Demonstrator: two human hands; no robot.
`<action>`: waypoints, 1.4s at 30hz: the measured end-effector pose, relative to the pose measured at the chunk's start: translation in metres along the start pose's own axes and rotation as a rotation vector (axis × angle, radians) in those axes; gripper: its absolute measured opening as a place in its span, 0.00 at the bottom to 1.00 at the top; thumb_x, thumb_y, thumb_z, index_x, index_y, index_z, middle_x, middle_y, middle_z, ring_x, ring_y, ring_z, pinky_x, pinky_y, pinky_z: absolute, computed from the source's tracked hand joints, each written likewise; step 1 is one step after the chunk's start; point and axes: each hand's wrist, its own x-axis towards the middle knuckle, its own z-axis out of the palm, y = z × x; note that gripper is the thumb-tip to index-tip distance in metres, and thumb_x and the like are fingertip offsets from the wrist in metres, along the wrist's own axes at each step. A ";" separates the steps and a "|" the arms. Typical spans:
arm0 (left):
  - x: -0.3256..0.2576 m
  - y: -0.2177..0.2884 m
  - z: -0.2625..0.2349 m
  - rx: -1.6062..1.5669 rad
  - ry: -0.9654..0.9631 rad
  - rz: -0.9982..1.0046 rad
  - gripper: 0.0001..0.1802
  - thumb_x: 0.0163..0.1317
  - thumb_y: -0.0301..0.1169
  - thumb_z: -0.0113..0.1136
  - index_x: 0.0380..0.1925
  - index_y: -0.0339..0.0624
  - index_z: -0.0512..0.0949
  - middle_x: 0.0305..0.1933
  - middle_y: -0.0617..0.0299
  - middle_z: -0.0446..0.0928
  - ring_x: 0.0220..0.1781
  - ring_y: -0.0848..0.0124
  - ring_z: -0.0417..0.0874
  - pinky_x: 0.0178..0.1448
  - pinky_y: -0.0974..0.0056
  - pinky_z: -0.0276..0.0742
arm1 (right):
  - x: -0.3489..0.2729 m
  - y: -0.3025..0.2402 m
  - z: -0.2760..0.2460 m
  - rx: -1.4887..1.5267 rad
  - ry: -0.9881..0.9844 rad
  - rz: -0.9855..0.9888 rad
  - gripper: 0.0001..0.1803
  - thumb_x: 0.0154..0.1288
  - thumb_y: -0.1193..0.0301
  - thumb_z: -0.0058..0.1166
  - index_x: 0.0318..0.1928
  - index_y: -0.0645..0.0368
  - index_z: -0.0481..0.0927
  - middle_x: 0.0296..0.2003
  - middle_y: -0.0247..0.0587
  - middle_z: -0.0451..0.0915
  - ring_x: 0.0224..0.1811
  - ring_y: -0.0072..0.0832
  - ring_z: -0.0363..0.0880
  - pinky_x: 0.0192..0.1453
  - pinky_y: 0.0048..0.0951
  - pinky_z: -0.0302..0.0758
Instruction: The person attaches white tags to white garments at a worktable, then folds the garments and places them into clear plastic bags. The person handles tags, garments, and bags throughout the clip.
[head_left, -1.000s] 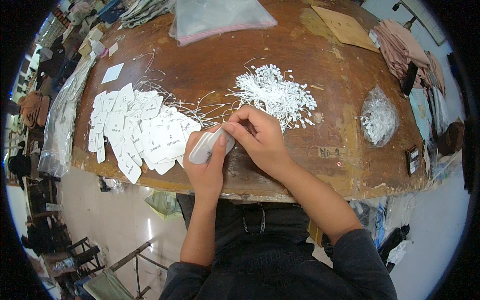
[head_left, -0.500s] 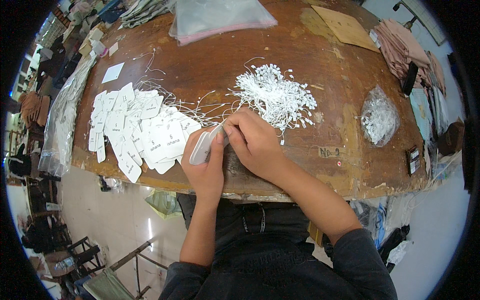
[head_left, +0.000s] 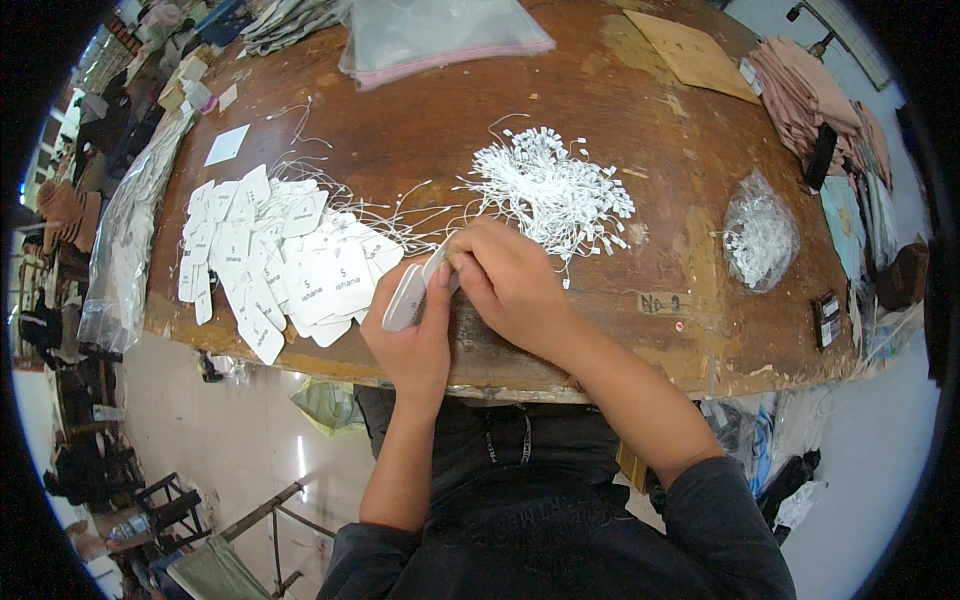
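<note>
The largest thing is the worn wooden table; its near edge runs below both hands, so anything that slipped from the fingers there could drop past it to the floor.

On the left of its top spreads a pile of white tags, printed and round-cornered. They overlap loosely, and the lowest lies near the front edge; a brush from the left arm could slide some over. White cords trail from this pile toward the heap of white cords just beyond the right hand. With their loose ends lying so close, a tug on one cord could snag others and drag both piles together.

The right hand has thumb and fingertips pinched together at the upper edge of the held tags; whether a cord is caught there too cannot be told. A pinch that small could miss a thin cord or bend a corner.

The left hand is clamped on the small stack of held tags, thumb in front, upright above the table's near side and just beside the pile. The tags fan slightly apart, so a slackened thumb could let one slip out, while too hard a squeeze might crease the card
</note>
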 end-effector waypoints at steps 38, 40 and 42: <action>0.070 -0.007 -0.067 0.162 0.296 0.021 0.19 0.58 0.28 0.68 0.49 0.37 0.77 0.45 0.57 0.78 0.46 0.70 0.77 0.53 0.64 0.74 | 0.007 0.038 -0.026 -0.585 0.114 0.313 0.10 0.60 0.67 0.62 0.36 0.61 0.80 0.33 0.45 0.79 0.33 0.41 0.78 0.38 0.38 0.75; 0.072 -0.008 -0.066 0.189 0.383 0.006 0.18 0.60 0.29 0.67 0.49 0.37 0.77 0.45 0.57 0.78 0.47 0.69 0.77 0.54 0.64 0.74 | 0.006 0.039 -0.024 -0.625 -0.008 0.358 0.11 0.59 0.68 0.62 0.38 0.61 0.80 0.34 0.46 0.79 0.36 0.44 0.79 0.40 0.41 0.75; 0.067 -0.008 -0.062 0.189 0.380 0.045 0.17 0.61 0.30 0.66 0.48 0.37 0.77 0.45 0.57 0.78 0.47 0.69 0.78 0.54 0.64 0.74 | 0.005 0.039 -0.025 -0.606 0.056 0.328 0.08 0.60 0.71 0.60 0.37 0.61 0.79 0.32 0.46 0.78 0.36 0.44 0.79 0.40 0.42 0.75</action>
